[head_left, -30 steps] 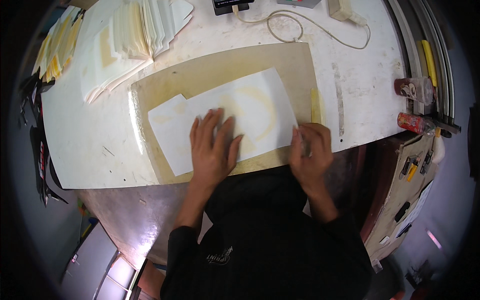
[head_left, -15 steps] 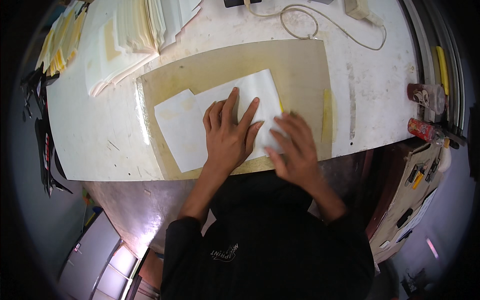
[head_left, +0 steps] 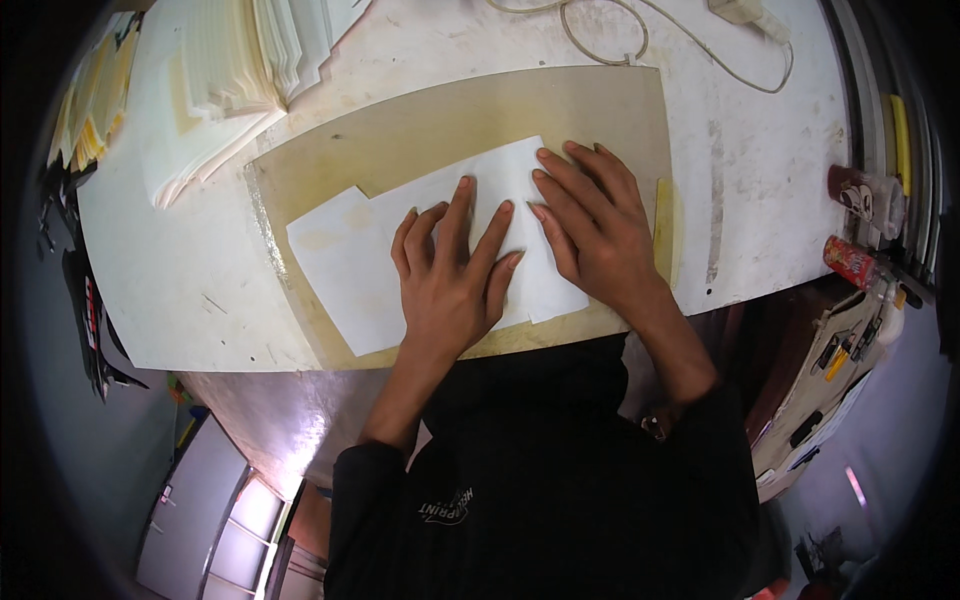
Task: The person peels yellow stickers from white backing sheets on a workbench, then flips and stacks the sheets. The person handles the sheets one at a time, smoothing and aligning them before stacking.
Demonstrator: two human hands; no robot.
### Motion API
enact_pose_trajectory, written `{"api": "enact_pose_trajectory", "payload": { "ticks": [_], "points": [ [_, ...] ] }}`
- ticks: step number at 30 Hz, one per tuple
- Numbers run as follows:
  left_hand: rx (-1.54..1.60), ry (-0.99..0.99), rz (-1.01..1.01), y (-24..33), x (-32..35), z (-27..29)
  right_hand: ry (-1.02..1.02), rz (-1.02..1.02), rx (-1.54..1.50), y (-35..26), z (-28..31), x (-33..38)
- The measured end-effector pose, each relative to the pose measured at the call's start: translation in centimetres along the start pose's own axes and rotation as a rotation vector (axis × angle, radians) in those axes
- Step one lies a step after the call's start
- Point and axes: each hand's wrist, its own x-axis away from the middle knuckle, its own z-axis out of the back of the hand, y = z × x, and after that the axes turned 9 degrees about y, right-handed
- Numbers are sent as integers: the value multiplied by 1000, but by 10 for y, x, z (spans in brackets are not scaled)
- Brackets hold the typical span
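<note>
A white sheet of paper [head_left: 345,280], folded over at its right end, lies on a yellowish mat [head_left: 440,115] at the table's front. Faint yellow patches mark the paper's left part. My left hand [head_left: 445,275] rests on the middle of the sheet with its fingers spread, holding nothing. On the folded right end lies my right hand [head_left: 600,225], fingers stretched out toward the far left and pressing on the paper. The thumb and index fingertips of the two hands are a short gap apart. Part of the fold is hidden under my right hand.
Stacked white and yellowish papers [head_left: 225,85] lie at the far left of the white table [head_left: 160,290]. A cable [head_left: 690,55] loops at the back. A plastic cup [head_left: 865,197] and a red-labelled bottle [head_left: 850,262] are at the right edge.
My right hand has moved up and onto the paper's right end, its fingers now lying flat there. My left hand stays on the sheet. The view has shifted slightly.
</note>
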Motion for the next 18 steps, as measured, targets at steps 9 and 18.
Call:
{"api": "enact_pose_trajectory", "payload": {
  "ticks": [9,18],
  "points": [
    [-64,-82,-23,0,-5,2,-43,-55,1,3,-2,2],
    [-64,-119,-33,0,-7,2,-106,-19,16,4,1,4]
  ]
}}
